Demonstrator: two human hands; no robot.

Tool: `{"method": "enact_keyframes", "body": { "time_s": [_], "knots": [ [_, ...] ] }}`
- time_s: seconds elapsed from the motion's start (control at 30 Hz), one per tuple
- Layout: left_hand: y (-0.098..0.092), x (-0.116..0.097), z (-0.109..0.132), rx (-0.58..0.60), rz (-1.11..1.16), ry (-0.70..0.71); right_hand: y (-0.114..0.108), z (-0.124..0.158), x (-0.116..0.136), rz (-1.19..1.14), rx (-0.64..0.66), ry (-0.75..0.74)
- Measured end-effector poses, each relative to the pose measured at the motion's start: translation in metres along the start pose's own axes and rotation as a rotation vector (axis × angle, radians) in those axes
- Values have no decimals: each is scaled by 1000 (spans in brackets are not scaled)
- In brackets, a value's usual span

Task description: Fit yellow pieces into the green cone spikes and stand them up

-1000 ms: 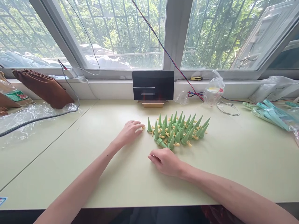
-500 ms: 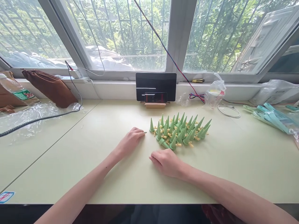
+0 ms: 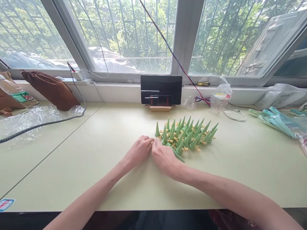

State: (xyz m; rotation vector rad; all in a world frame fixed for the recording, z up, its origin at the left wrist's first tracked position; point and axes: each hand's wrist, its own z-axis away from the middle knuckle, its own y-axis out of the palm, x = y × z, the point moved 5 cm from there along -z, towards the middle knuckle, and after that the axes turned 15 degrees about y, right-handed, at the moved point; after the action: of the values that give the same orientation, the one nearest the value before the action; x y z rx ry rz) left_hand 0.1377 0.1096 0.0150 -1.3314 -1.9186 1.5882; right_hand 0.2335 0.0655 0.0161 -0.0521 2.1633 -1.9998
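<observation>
Several green cones [image 3: 178,131] with small yellow valve-like pieces stand close together on the pale table; one green cone [image 3: 177,154] lies on its side at the front of the group. My left hand [image 3: 141,147] is closed at the left of the group, with a small yellow piece [image 3: 152,143] just showing at its fingertips. My right hand [image 3: 165,156] meets it there, fingers pressed together, beside the nearest cones. Whatever lies between the right fingertips is too hidden to make out.
A black tablet [image 3: 161,86] and a phone [image 3: 160,100] stand at the back. On the left are a brown pouch [image 3: 52,91], a bottle [image 3: 20,95] and a dark cable [image 3: 43,122]. Teal plastic items [image 3: 279,120] and a white cable [image 3: 235,115] lie on the right.
My right hand has moved up and left to meet my left hand, which has shifted slightly right. The thin green item at my left fingertips no longer shows; the lying cone is more exposed.
</observation>
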Motion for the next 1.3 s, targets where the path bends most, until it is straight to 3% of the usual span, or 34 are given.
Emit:
{"method": "enact_keyframes", "body": {
  "time_s": [0.27,0.43,0.73,1.07,1.3],
  "knots": [
    [-26,19,13,-104,77,-51,7,-10,-3,23,62,40],
    [-36,28,19,21,47,-64,7,-12,-4,20,98,72],
    [-25,25,20,95,45,-60,8,-8,-3,12,112,70],
    [-20,33,20,-94,127,-223,11,16,-7,19,59,-37],
    [-13,32,21,-123,448,-384,9,22,-15,-70,2,-52]
  ]
}}
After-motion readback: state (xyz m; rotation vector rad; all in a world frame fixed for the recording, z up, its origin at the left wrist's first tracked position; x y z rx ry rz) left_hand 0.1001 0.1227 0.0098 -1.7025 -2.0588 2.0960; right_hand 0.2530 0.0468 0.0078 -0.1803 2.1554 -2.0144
